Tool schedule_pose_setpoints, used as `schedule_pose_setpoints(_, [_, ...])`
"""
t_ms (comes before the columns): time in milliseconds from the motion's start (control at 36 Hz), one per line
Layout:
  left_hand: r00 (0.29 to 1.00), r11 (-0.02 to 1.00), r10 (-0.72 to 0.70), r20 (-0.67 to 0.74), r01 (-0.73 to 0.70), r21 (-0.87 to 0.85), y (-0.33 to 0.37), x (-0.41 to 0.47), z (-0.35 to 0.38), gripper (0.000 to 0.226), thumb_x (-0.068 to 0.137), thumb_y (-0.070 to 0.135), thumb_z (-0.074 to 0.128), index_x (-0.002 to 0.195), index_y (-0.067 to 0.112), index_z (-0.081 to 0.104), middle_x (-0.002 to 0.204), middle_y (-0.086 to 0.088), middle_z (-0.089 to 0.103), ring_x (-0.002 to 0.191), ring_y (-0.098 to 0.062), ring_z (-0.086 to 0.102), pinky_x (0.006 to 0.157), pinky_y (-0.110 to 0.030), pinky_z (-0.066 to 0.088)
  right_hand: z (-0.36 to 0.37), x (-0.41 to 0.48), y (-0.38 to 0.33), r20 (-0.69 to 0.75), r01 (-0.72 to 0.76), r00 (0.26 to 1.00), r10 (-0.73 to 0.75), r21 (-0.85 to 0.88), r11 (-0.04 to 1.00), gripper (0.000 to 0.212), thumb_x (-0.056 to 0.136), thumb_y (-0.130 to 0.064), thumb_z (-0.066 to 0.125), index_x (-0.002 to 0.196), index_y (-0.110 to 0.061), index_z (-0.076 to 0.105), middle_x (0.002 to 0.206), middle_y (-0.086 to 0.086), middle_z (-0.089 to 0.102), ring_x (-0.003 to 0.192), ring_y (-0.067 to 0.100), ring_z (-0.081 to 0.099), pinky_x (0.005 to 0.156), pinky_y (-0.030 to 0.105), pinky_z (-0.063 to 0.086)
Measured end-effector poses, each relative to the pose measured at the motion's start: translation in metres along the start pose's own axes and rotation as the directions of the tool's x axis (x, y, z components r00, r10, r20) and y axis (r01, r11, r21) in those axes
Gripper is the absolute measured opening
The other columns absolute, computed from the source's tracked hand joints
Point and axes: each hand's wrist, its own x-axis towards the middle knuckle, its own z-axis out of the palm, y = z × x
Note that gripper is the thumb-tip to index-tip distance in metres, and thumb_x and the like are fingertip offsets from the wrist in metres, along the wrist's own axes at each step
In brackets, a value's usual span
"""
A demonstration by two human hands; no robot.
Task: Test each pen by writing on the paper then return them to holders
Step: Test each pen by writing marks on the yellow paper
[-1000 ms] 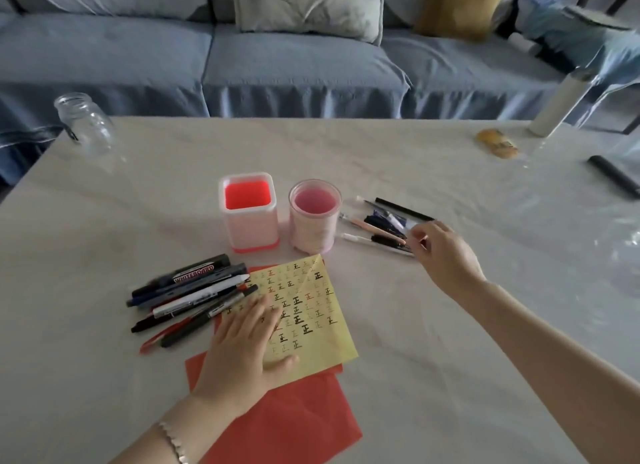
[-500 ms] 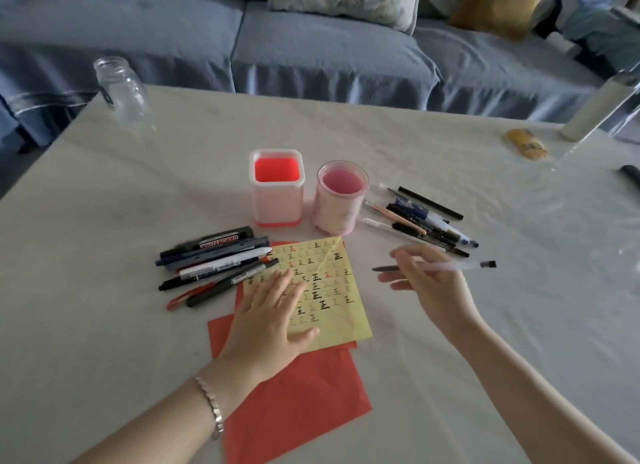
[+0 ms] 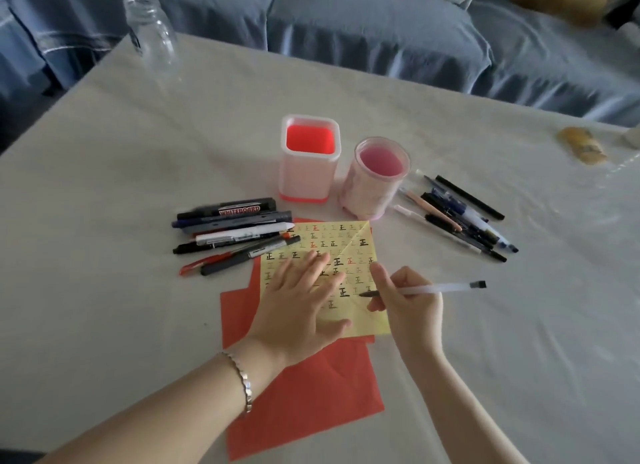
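Note:
My right hand (image 3: 407, 306) pinches a clear-barrelled pen (image 3: 440, 288) with its dark tip over the yellow paper (image 3: 349, 241), which is covered in small written marks. My left hand (image 3: 301, 299) lies flat on that paper with fingers straight. A square red-lined holder (image 3: 309, 158) and a round pink holder (image 3: 375, 177) stand behind the paper, both with no pens in them. One pile of markers and pens (image 3: 232, 235) lies left of the paper. Another pile of pens (image 3: 457, 217) lies to its right.
Red paper sheets (image 3: 301, 394) lie under the yellow one. A clear glass jar (image 3: 150, 35) stands at the table's far left corner. A yellowish object (image 3: 581, 144) sits far right. A blue sofa (image 3: 381, 30) runs behind the pale table (image 3: 104, 221).
My right hand picked a clear pen out of the right pile and carried it left, down to the yellow paper. The left hand stayed flat on the paper.

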Motion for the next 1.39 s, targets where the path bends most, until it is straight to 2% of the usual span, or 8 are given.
schedule_pose_setpoints(167, [0.998, 1.0, 0.012, 0.066, -0.013, 0.017, -0.006, 0.001, -0.001, 0.073, 0.084, 0.071, 0.026, 0.146, 0.039, 0.005, 0.155, 0.006, -0.013, 0.138, -0.011, -0.024, 0.111, -0.035, -0.02, 0.024, -0.005, 0.018, -0.089, 0.022, 0.996, -0.027, -0.046, 0.999, 0.045, 0.083, -0.016, 0.065, 0.046, -0.012, 0.041, 0.038, 0.0, 0.05, 0.037, 0.007, 0.041, 0.042, 0.02, 0.037])
schedule_pose_setpoints(333, [0.996, 1.0, 0.009, 0.094, -0.011, 0.025, -0.009, 0.0, -0.002, 0.077, 0.076, 0.074, 0.018, 0.144, 0.042, 0.002, 0.155, 0.008, -0.013, 0.135, -0.006, -0.027, 0.111, -0.035, -0.019, 0.03, -0.011, 0.029, -0.14, 0.083, 0.985, -0.1, -0.118, 0.989, 0.047, 0.082, -0.006, 0.06, 0.046, -0.011, 0.031, 0.048, 0.031, 0.042, 0.045, 0.019, 0.037, 0.044, 0.027, 0.028])
schedule_pose_setpoints(500, [0.996, 1.0, 0.007, 0.092, -0.009, 0.018, -0.009, 0.0, -0.003, 0.075, 0.078, 0.073, 0.022, 0.144, 0.043, 0.003, 0.154, 0.01, -0.014, 0.135, -0.006, -0.026, 0.111, -0.037, -0.018, 0.03, -0.007, 0.029, -0.16, 0.082, 0.981, -0.105, -0.144, 0.986, 0.047, 0.08, -0.004, 0.059, 0.044, -0.016, 0.031, 0.048, 0.03, 0.044, 0.043, 0.014, 0.035, 0.043, 0.026, 0.027])
schedule_pose_setpoints(694, [0.997, 1.0, 0.006, 0.076, -0.006, 0.011, -0.01, 0.0, -0.003, 0.075, 0.076, 0.073, 0.02, 0.143, 0.043, 0.006, 0.155, 0.009, -0.01, 0.135, -0.006, -0.024, 0.111, -0.037, -0.018, 0.031, -0.007, 0.031, -0.156, 0.069, 0.983, -0.092, -0.145, 0.987, 0.041, 0.082, -0.003, 0.059, 0.049, 0.001, 0.034, 0.048, 0.029, 0.048, 0.041, 0.01, 0.037, 0.041, 0.02, 0.029])
schedule_pose_setpoints(861, [0.997, 1.0, -0.001, 0.08, -0.001, 0.022, -0.009, 0.0, -0.004, 0.078, 0.073, 0.073, 0.016, 0.144, 0.042, 0.008, 0.156, 0.008, -0.009, 0.14, -0.01, -0.019, 0.111, -0.038, -0.017, 0.033, -0.007, 0.031, -0.158, 0.075, 0.982, -0.1, -0.156, 0.985, 0.041, 0.082, -0.002, 0.058, 0.048, 0.001, 0.035, 0.04, 0.013, 0.045, 0.039, 0.011, 0.037, 0.04, 0.02, 0.03])
schedule_pose_setpoints(1083, [0.996, 0.999, -0.007, 0.091, 0.004, 0.032, -0.009, 0.001, -0.004, 0.08, 0.07, 0.073, 0.013, 0.144, 0.042, 0.008, 0.155, 0.009, -0.01, 0.139, -0.01, -0.02, 0.112, -0.039, -0.015, 0.033, -0.005, 0.035, -0.165, 0.082, 0.98, -0.112, -0.175, 0.981, 0.042, 0.082, -0.006, 0.06, 0.047, -0.004, 0.036, 0.042, 0.018, 0.05, 0.039, 0.012, 0.039, 0.043, 0.027, 0.033])
schedule_pose_setpoints(1250, [0.996, 1.0, -0.005, 0.089, 0.003, 0.022, -0.008, 0.001, -0.005, 0.081, 0.07, 0.074, 0.014, 0.144, 0.042, 0.011, 0.156, 0.008, -0.008, 0.14, -0.01, -0.018, 0.112, -0.039, -0.015, 0.035, -0.004, 0.036, -0.172, 0.093, 0.976, -0.133, -0.221, 0.971, 0.037, 0.075, -0.022, 0.054, 0.047, -0.007, 0.034, 0.046, 0.027, 0.048, 0.042, 0.032, 0.042, 0.042, 0.034, 0.037])
schedule_pose_setpoints(1389, [0.995, 1.0, -0.003, 0.095, 0.0, 0.031, -0.009, 0.001, -0.005, 0.077, 0.075, 0.074, 0.02, 0.144, 0.042, 0.008, 0.155, 0.009, -0.011, 0.139, -0.009, -0.02, 0.112, -0.039, -0.016, 0.034, -0.003, 0.037, -0.195, 0.093, 0.971, -0.136, -0.217, 0.972, 0.035, 0.073, -0.02, 0.052, 0.047, -0.006, 0.033, 0.047, 0.029, 0.045, 0.044, 0.021, 0.035, 0.042, 0.034, 0.035])
